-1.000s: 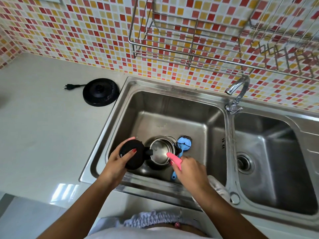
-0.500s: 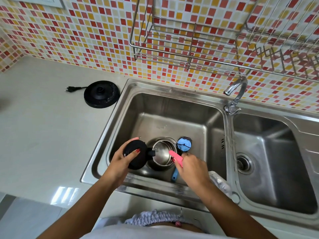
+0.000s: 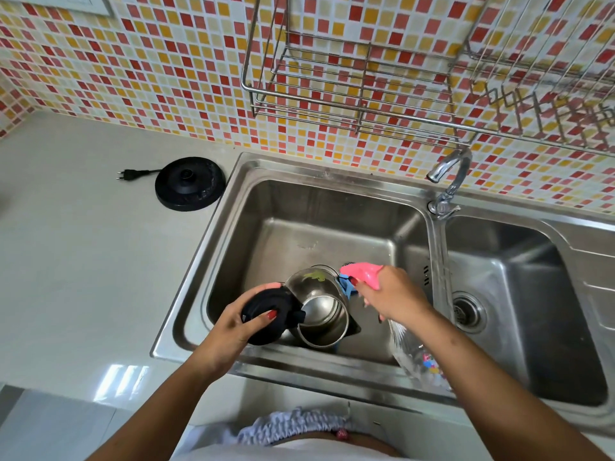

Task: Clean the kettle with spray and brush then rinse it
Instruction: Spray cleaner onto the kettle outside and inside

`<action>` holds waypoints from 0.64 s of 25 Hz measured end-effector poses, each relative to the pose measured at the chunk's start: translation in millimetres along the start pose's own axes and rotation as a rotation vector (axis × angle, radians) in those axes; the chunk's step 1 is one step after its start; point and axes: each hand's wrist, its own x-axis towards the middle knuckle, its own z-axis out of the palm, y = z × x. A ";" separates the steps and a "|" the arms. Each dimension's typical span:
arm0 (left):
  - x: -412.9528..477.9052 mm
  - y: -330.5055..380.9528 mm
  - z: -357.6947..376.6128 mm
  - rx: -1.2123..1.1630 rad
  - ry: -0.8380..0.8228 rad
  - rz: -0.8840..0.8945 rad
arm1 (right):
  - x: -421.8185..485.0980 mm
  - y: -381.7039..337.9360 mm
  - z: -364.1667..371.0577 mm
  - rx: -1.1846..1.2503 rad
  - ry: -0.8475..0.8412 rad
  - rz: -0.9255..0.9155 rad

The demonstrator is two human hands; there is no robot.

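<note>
The left grip (image 3: 244, 324) holds open the black lid (image 3: 281, 302) of the kettle (image 3: 321, 311) in the left sink (image 3: 332, 207), and the right grip (image 3: 394, 299), tight round the spray bottle (image 3: 364, 276), has lifted it higher, so spraying looks next.

The light is bright and even, like daylight, and the colours are clear. On the table (image 3: 66, 277), at about 7 o'clock, a white reflection shaped like a window shines. The steel sink (image 3: 186, 304) has soft glare on its rim and walls, and the kettle (image 3: 319, 314) gleams inside. Shadows are weak and soft. The wide lens bends the wire rack (image 3: 357, 121) and the tile wall (image 3: 166, 78) toward 12 and 3 o'clock. The clear body of the spray bottle (image 3: 419, 357), at 5 o'clock, is blurred.
</note>
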 end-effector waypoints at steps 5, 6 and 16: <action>-1.2 1.3 2.9 0.033 -0.039 0.011 | 11.3 8.4 3.6 -0.053 -0.028 -0.041; -1.1 0.6 2.7 0.033 -0.041 0.011 | 12.0 7.3 4.8 -0.061 -0.041 -0.050; 0.1 0.1 2.7 0.066 -0.061 0.023 | 15.8 -1.3 6.6 -0.111 -0.060 -0.088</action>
